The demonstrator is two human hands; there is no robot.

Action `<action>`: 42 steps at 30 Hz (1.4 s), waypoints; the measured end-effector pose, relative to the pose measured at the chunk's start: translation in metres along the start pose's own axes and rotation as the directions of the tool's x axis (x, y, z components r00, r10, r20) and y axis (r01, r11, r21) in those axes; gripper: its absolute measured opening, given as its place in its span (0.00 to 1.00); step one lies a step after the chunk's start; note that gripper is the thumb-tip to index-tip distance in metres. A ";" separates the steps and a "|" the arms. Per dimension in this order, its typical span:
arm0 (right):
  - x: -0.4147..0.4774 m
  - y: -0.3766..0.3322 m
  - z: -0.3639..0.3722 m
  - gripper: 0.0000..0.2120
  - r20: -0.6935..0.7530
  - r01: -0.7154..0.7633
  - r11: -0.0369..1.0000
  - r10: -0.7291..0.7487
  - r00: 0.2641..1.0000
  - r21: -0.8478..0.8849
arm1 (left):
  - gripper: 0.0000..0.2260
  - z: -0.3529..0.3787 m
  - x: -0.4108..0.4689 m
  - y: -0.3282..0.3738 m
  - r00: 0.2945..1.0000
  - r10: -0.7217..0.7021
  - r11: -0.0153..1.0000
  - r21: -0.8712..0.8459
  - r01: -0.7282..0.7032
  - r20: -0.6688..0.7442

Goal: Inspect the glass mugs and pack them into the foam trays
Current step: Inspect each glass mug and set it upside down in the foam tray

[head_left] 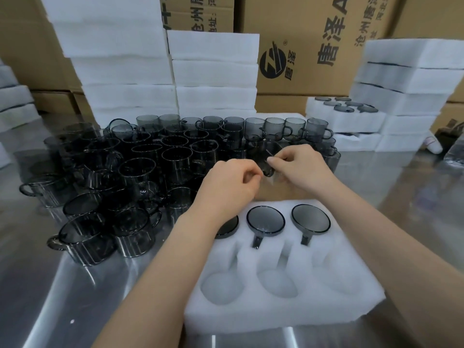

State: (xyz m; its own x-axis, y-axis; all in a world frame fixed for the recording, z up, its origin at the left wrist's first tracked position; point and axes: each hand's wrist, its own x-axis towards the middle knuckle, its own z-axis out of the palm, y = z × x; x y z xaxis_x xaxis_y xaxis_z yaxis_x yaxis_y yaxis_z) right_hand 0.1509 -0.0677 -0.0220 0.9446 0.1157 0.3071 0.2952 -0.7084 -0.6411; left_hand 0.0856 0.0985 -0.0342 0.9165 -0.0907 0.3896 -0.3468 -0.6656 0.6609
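Note:
A smoky grey glass mug (266, 156) is held between both my hands above the far edge of a white foam tray (276, 307). My left hand (229, 184) pinches it from the left and my right hand (301, 167) from the right, at its handle. The tray's far row holds three mugs upside down (265, 220); its near row of three cut-outs (278, 283) holds none. Many loose grey mugs (140, 172) crowd the metal table on the left and behind.
Stacks of white foam trays (120, 71) rise behind the mugs and at the right (406, 71); one filled tray (344, 114) lies open there. Printed cardboard boxes (313, 46) form the back wall. The shiny steel table (62, 310) reaches the near-left corner.

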 end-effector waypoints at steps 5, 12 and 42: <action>-0.013 -0.014 -0.006 0.10 -0.012 -0.058 0.980 0.062 0.998 0.191 | 0.07 0.003 0.006 0.006 0.999 0.017 0.998 0.068 -0.019 0.029; -0.013 -0.008 0.002 0.09 -0.006 -0.109 0.933 0.118 0.993 0.343 | 0.07 0.002 0.015 0.005 0.998 0.041 0.997 0.066 -0.044 0.047; -0.048 -0.031 -0.014 0.06 0.149 0.070 0.788 -0.202 0.968 0.611 | 0.30 0.003 -0.005 -0.003 0.965 0.141 0.984 -0.077 -0.161 -0.220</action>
State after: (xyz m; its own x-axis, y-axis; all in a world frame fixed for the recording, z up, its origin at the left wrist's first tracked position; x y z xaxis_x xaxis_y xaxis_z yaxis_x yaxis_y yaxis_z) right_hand 0.0949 -0.0610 -0.0069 0.8762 0.3585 0.3220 0.3869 -0.1250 -0.9136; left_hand 0.0827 0.0988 -0.0398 0.7921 -0.0185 0.6101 -0.5043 -0.5829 0.6371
